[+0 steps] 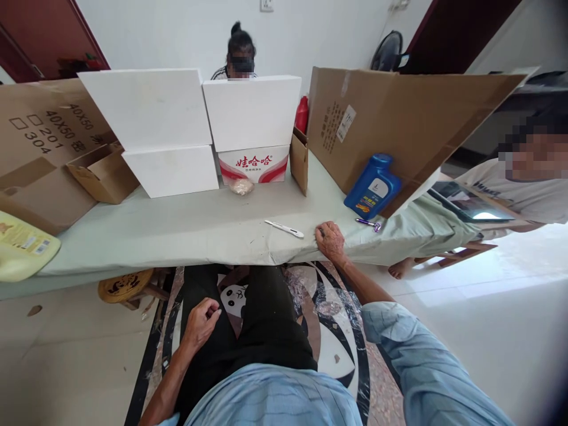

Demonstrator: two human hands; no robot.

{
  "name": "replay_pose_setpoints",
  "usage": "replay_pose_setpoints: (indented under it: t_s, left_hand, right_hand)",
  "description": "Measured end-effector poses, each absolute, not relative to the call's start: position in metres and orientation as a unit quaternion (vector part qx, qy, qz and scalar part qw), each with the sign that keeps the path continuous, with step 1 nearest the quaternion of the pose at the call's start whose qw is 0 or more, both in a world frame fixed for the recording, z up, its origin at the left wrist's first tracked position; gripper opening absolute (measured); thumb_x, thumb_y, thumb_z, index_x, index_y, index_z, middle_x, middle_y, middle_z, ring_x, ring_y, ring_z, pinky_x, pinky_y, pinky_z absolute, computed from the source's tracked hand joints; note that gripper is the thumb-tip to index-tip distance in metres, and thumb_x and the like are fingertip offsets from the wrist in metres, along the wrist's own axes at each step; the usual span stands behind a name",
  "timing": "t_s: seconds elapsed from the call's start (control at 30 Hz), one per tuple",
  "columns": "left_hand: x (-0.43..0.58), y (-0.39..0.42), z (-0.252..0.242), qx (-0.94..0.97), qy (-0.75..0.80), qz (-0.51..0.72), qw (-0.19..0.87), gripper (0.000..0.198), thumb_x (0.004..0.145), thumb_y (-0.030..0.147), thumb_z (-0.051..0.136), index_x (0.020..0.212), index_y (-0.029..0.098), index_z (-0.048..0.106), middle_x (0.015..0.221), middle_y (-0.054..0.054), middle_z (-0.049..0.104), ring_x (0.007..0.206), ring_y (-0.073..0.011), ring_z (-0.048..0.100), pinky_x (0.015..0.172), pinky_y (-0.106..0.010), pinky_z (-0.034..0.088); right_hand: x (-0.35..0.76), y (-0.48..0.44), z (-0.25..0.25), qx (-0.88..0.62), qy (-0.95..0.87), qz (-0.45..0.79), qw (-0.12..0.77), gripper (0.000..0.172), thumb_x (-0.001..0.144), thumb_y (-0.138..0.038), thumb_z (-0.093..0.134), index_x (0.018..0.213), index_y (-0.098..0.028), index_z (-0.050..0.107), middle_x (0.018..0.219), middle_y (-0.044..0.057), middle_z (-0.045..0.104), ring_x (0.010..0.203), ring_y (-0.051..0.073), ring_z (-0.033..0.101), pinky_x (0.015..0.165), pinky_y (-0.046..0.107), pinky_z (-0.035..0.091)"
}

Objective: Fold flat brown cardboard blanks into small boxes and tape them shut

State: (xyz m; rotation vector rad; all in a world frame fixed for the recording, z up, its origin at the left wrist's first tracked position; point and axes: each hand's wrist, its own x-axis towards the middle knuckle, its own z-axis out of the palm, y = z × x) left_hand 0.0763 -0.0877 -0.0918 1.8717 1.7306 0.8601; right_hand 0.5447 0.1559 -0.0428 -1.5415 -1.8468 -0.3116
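My left hand (202,322) rests on my left thigh, fingers loosely curled, with nothing seen in them. At the table's front edge, my right hand (331,239) lies closed on the cloth; a small dark spot shows between its fingers, but I cannot make out what it is. Just left of that hand lies a slim white utility knife (284,229), touching neither hand. To its right is a small purple and silver tool (368,224), in front of a blue plastic bottle (373,186) that leans against a cardboard panel.
White boxes (166,168) stand stacked across the table's back, with a crinkled plastic lump (242,187) before them. Cardboard boxes (48,154) and a yellow bottle (26,245) occupy the left. One person (241,53) sits opposite, another (528,171) at right. A stool (126,284) stands below.
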Motion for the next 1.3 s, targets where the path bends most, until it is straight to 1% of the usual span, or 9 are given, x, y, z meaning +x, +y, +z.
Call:
replay_pose_setpoints:
  t_s: [0.2,0.3,0.4,0.6,0.77,0.87,0.97,1.17,1.3]
  left_hand:
    - [0.200,-0.087,-0.081,0.887,0.389,0.210,0.132,0.034,0.093,0.025,0.073,0.127,0.026,0.075,0.148,-0.013,0.069,0.151,-0.0346,0.054,0.120,-0.053,0.049]
    - [0.261,-0.079,-0.072,0.965,0.192,0.118,0.134,0.026,0.099,0.042,0.073,0.121,0.029,0.078,0.146,-0.008,0.073,0.148,-0.0304,0.056,0.121,-0.049,0.044]
    - [0.254,-0.039,-0.060,0.930,0.318,0.098,0.159,0.049,0.094,0.063,0.077,0.130,0.030,0.077,0.147,-0.009,0.073,0.146,-0.0322,0.058,0.123,-0.048,0.040]
    - [0.178,0.039,-0.052,0.771,0.621,0.067,0.127,0.041,0.113,0.035,0.047,0.135,0.015,0.075,0.123,-0.022,0.080,0.119,-0.0356,0.076,0.105,-0.046,0.054]
    - [0.258,-0.005,-0.069,0.827,0.539,0.081,0.137,0.048,0.109,0.045,0.056,0.151,0.023,0.065,0.152,-0.017,0.067,0.146,-0.0356,0.059,0.119,-0.051,0.049]
    - [0.307,-0.048,-0.085,0.928,0.334,0.072,0.146,0.034,0.106,0.049,0.062,0.119,0.023,0.080,0.128,-0.013,0.079,0.147,-0.0408,0.054,0.127,-0.076,0.031]
    - [0.313,-0.057,-0.098,0.971,0.170,0.050,0.158,0.029,0.104,0.045,0.066,0.097,0.021,0.082,0.106,-0.009,0.081,0.132,-0.0335,0.063,0.130,-0.067,0.031]
    - [0.285,0.041,-0.092,0.919,0.322,0.140,0.182,0.047,0.106,0.046,0.063,0.144,0.019,0.071,0.161,-0.016,0.061,0.154,-0.0365,0.052,0.127,-0.057,0.041]
    - [0.293,0.077,-0.093,0.853,0.432,0.197,0.216,0.051,0.111,0.040,0.052,0.157,0.022,0.061,0.161,-0.013,0.063,0.152,-0.0319,0.055,0.133,-0.051,0.038]
  right_hand:
    - [0.542,0.160,-0.045,-0.595,-0.706,-0.128,0.362,0.014,0.093,-0.019,0.057,0.083,-0.025,0.063,0.093,0.011,0.067,0.093,0.029,0.058,0.083,0.039,0.045]
    - [0.542,0.160,-0.045,-0.595,-0.705,-0.132,0.363,0.014,0.093,-0.019,0.057,0.084,-0.026,0.064,0.093,0.011,0.067,0.093,0.029,0.058,0.083,0.039,0.045]
    - [0.541,0.159,-0.047,-0.598,-0.703,-0.130,0.362,0.014,0.094,-0.019,0.056,0.085,-0.026,0.064,0.094,0.011,0.067,0.093,0.029,0.058,0.084,0.040,0.045]
    - [0.540,0.160,-0.052,-0.610,-0.693,-0.120,0.365,0.013,0.095,-0.018,0.057,0.085,-0.025,0.064,0.097,0.011,0.067,0.095,0.030,0.057,0.085,0.040,0.045]
    - [0.539,0.157,-0.052,-0.622,-0.688,-0.119,0.353,0.012,0.095,-0.017,0.058,0.089,-0.025,0.065,0.099,0.011,0.066,0.098,0.030,0.058,0.087,0.040,0.045]
    - [0.538,0.153,-0.051,-0.627,-0.689,-0.117,0.344,0.013,0.097,-0.017,0.057,0.090,-0.025,0.065,0.101,0.011,0.068,0.099,0.030,0.058,0.088,0.040,0.045]
    - [0.536,0.151,-0.052,-0.635,-0.683,-0.112,0.344,0.014,0.098,-0.018,0.057,0.092,-0.025,0.066,0.103,0.012,0.068,0.100,0.031,0.058,0.088,0.041,0.044]
    - [0.534,0.150,-0.055,-0.639,-0.679,-0.101,0.347,0.013,0.101,-0.019,0.056,0.095,-0.024,0.067,0.104,0.012,0.067,0.101,0.032,0.056,0.089,0.043,0.042]
    - [0.532,0.150,-0.056,-0.641,-0.678,-0.102,0.345,0.014,0.103,-0.020,0.056,0.095,-0.023,0.067,0.104,0.012,0.065,0.101,0.031,0.056,0.088,0.043,0.042]
